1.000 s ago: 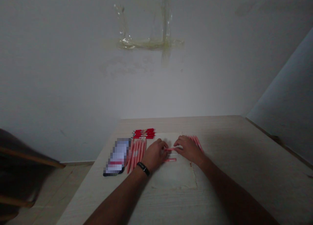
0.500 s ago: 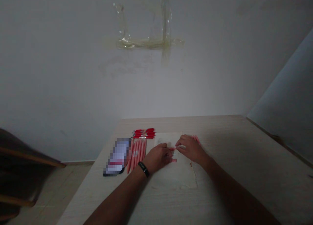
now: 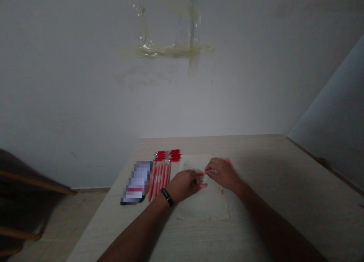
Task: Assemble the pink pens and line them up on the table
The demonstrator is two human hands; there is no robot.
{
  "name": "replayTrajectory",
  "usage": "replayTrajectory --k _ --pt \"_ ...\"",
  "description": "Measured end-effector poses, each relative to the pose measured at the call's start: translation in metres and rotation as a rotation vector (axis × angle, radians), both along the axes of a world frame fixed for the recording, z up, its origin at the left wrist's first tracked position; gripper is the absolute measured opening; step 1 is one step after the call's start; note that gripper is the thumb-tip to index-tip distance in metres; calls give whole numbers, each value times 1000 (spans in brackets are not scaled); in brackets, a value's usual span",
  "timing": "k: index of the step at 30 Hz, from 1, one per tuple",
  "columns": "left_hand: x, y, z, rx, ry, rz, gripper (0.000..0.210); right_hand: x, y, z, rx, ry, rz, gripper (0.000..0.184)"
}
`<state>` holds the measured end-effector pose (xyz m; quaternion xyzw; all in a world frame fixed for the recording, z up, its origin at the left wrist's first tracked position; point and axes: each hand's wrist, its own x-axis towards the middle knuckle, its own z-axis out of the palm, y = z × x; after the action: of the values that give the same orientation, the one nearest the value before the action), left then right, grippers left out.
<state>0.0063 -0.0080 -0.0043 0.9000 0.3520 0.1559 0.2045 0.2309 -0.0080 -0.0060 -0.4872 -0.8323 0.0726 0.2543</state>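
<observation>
My left hand [image 3: 186,184], with a black band at the wrist, is closed over a white sheet [image 3: 199,207] on the table. Two pink pen-like pieces stick out from its fingers: an upper piece [image 3: 201,173] and a lower piece [image 3: 203,185]. Most of their length is hidden by the hand. Opposite it, my right hand [image 3: 221,171] has thumb and fingertips pinched together at the upper piece's tip. Whatever lies in that pinch is too small to make out. Behind the right hand, several pink pieces [image 3: 229,162] show in part.
Left of the sheet, several pink pens [image 3: 160,176] lie side by side. Above them is a group of red pens [image 3: 167,156]. A blurred phone [image 3: 137,182] lies at the table's [image 3: 256,224] left side. The wall [image 3: 241,83] stands behind, with peeling tape [image 3: 167,50].
The fingers of my left hand have shifted slightly, and the pink pieces' ends have turned a little. My right hand stays almost in place, still pinched.
</observation>
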Motion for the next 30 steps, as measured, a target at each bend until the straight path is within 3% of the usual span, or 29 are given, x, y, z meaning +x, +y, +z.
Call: replayTrajectory --k 4,11,22,30 --pt "0 -1 4 13 7 40 32 3 2 -2 -53 13 92 8" --pt "-1 -1 6 25 37 42 14 8 4 -5 -183 -6 283 3" --pt "-1 0 7 -25 -14 -6 10 5 0 -10 -293 -110 247 8" --pt "0 0 4 -39 -35 -29 10 6 -1 -8 -279 -85 257 11"
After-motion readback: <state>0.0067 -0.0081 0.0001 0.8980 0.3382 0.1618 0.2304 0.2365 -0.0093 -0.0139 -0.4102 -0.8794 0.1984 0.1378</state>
